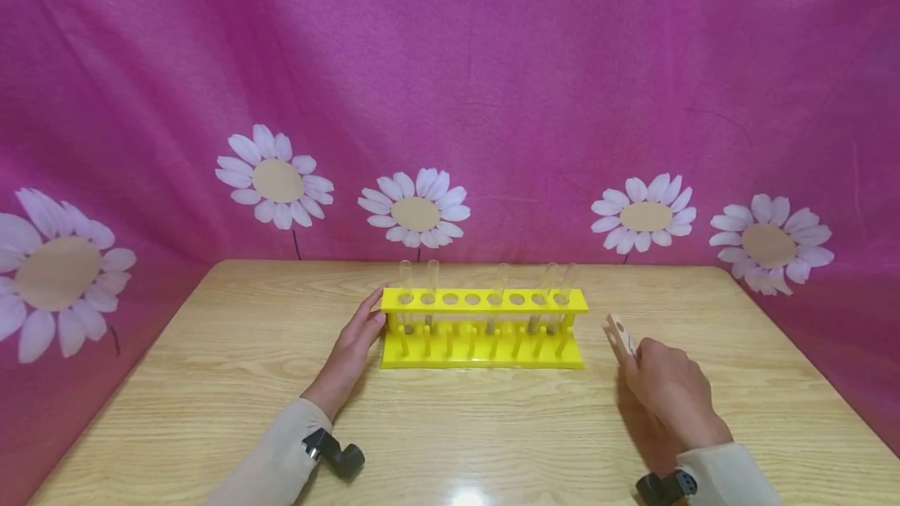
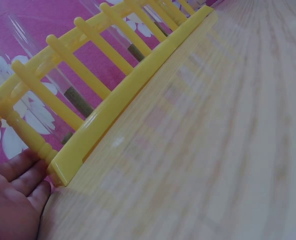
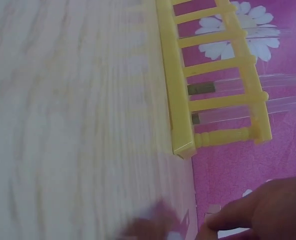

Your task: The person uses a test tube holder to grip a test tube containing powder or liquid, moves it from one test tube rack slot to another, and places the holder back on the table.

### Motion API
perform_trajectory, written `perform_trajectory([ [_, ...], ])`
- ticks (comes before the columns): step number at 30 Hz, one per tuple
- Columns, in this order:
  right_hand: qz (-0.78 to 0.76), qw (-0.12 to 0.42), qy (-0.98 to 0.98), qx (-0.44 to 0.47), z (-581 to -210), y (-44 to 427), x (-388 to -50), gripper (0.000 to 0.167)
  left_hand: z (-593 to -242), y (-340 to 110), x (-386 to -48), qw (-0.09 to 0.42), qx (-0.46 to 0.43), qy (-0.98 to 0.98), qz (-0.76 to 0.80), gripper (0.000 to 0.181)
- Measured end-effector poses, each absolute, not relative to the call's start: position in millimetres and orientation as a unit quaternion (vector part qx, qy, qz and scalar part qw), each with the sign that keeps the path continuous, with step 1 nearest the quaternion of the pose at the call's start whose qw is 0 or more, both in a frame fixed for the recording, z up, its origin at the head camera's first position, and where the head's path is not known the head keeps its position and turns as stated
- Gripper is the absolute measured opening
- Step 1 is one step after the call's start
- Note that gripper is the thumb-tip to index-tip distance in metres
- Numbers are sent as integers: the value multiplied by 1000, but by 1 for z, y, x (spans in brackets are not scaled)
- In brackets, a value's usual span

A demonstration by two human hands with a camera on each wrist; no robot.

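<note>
A yellow test tube rack stands upright on the table. Several clear test tubes sit in its holes; short dark greenish contents show at the bottoms of some. My left hand rests against the rack's left end, its fingers extended and touching the end post. To the right of the rack, apart from it, my right hand grips a wooden test tube holder that points away toward the back. In the right wrist view the hand hides most of that holder.
The light wood table ends at a pink curtain with white flowers, which hangs behind it and along both sides. Pegs line the front of the rack. Each sleeve carries a black wrist camera.
</note>
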State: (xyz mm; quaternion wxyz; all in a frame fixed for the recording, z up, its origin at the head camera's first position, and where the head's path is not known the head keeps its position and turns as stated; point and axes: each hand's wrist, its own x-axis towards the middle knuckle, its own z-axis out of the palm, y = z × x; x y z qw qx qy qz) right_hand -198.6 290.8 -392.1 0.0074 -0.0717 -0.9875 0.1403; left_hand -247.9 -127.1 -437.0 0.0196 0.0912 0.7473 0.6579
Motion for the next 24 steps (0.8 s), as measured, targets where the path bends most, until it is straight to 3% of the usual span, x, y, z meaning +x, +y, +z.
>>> perform_trajectory([
  [24, 133, -13, -988, -79, -396, 293, -197, 25, -438, -128, -248, 17, 91, 750, 654, 52],
])
